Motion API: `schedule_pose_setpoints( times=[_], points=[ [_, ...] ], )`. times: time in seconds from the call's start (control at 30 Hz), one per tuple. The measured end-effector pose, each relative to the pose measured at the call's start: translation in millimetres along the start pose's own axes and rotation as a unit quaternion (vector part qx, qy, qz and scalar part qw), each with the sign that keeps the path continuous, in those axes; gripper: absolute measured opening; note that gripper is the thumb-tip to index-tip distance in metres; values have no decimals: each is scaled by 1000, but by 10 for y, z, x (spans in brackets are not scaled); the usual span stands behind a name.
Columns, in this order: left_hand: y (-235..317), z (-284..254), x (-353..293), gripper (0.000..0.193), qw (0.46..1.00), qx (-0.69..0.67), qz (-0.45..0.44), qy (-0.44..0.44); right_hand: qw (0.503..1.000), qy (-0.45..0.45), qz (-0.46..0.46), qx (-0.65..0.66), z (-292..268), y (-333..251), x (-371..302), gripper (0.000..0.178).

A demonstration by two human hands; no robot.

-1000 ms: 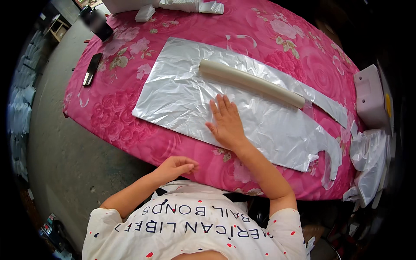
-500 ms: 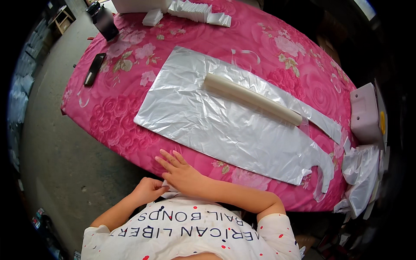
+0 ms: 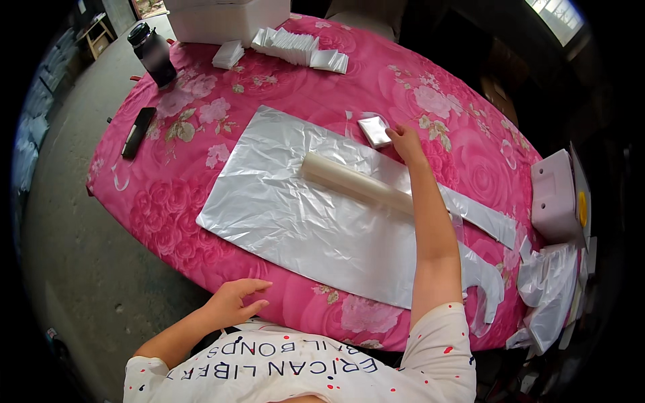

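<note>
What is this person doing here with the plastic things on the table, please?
The person's right hand reaches past a large silvery plastic sheet to a small folded plastic packet at its far edge. The fingers are at the packet's corner; how firm the grip is cannot be seen. The left hand is empty, near the table's front edge. A pale roll lies on the sheet.

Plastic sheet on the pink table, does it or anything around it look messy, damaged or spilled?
Nothing looks spilled. The plastic sheet is creased, though it lies spread out under the roll. More noticeable is the crumpled plastic by the right edge of the table, bunched up untidily. I can't tell whether anything is damaged.
</note>
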State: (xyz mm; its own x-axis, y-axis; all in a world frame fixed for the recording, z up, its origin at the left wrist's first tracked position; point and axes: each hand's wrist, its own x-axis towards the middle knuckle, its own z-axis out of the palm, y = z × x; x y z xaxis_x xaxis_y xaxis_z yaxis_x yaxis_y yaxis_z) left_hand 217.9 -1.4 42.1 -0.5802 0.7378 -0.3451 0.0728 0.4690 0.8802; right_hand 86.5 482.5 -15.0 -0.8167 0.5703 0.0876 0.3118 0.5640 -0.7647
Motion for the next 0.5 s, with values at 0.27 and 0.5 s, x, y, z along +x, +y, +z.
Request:
schedule_pose_setpoints(
  times=[0.27,0.5],
  points=[
    [-85,3,95,37,995,90,40,21,966,-102,-180,-154,-296,-340,-1359,49],
    [195,240,629,36,960,174,217,-15,949,-85,-86,-290,-649,-249,-2768,57]
  ],
)
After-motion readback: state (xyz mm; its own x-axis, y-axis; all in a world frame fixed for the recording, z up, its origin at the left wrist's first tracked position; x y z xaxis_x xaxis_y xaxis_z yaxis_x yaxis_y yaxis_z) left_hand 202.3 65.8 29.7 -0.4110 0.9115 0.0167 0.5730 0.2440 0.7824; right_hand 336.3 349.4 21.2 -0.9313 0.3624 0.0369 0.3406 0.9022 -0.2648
